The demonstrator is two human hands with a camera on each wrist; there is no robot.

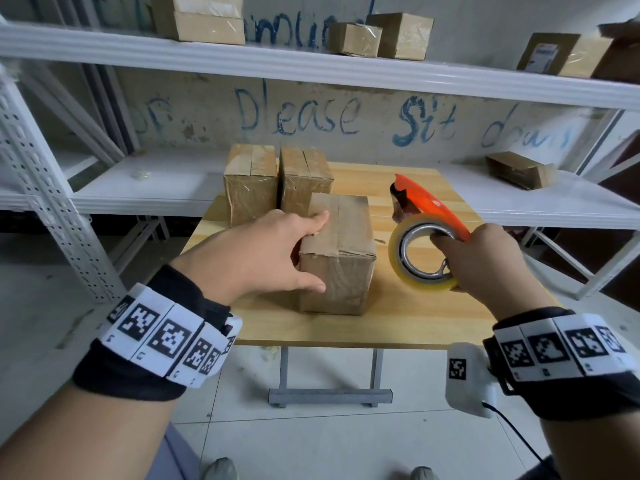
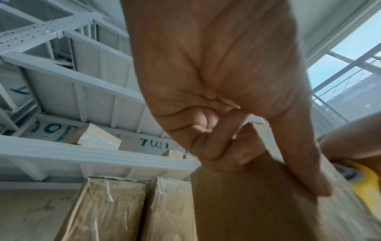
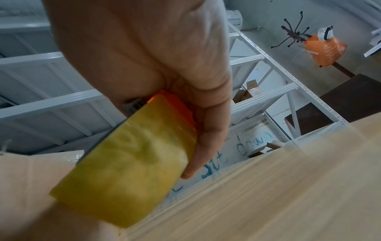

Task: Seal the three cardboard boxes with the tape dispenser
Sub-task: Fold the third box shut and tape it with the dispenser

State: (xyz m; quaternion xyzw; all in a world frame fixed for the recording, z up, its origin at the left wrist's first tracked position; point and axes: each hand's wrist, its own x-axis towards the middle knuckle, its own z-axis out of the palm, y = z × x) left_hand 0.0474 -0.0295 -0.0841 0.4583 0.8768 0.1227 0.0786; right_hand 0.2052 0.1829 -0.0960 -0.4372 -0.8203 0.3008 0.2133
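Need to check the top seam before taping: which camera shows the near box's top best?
Head view: the near box shows its whole top and centre seam. Left wrist shows only a blurred side under the left hand; right wrist catches just a corner.

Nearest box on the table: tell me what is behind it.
Behind the nearest box stand two taped boxes side by side. Its bulk and the left hand cover their lower fronts.

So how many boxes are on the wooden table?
3. The near box sits in front, gripped by the left hand. The left back box and right back box stand side by side behind it. More boxes lie on the shelves.
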